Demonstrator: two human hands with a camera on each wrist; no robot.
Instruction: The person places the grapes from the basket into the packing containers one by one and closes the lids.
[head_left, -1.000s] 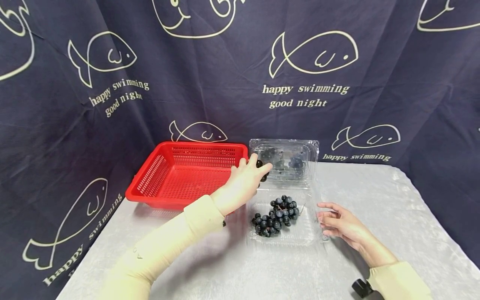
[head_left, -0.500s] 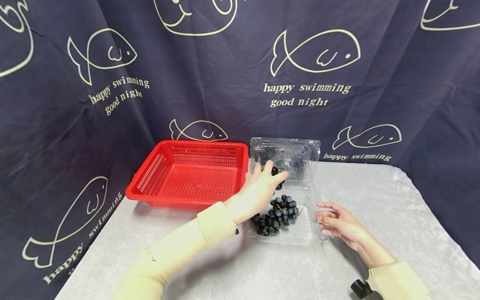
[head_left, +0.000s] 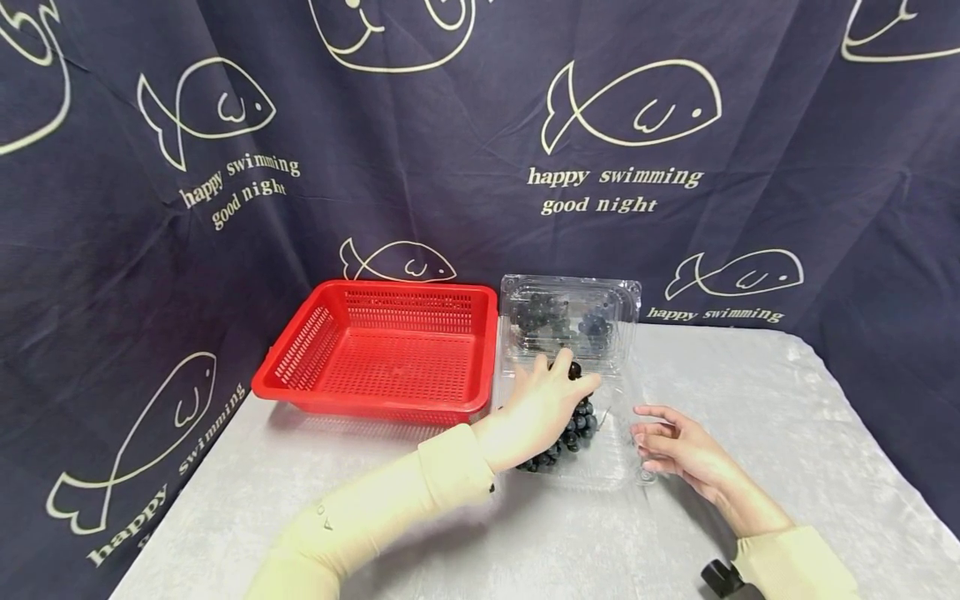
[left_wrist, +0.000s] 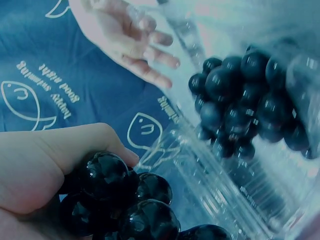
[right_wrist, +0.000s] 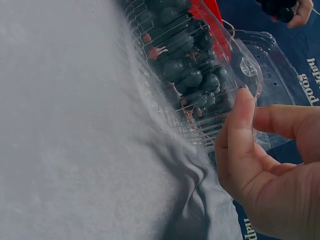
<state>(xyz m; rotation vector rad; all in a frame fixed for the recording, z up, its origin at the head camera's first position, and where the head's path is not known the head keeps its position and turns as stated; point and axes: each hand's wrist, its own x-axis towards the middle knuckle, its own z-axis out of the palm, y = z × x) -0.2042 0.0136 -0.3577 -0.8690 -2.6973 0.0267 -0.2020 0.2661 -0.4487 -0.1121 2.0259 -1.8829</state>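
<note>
Black grapes [left_wrist: 150, 220] are gripped in the left hand [head_left: 542, 410]. They have been moved from beside the red plastic basket [head_left: 397, 367] to over the open clear plastic box [head_left: 617, 458], near the other grapes [left_wrist: 235, 105], so the carrying looks almost done. The right hand [head_left: 690, 454] is held at the box's edge; whether that edge is pinched cannot be told.

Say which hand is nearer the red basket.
Left. The left hand holds grapes above the clear container, just right of the red basket; the right hand is at the container's far right edge.
</note>
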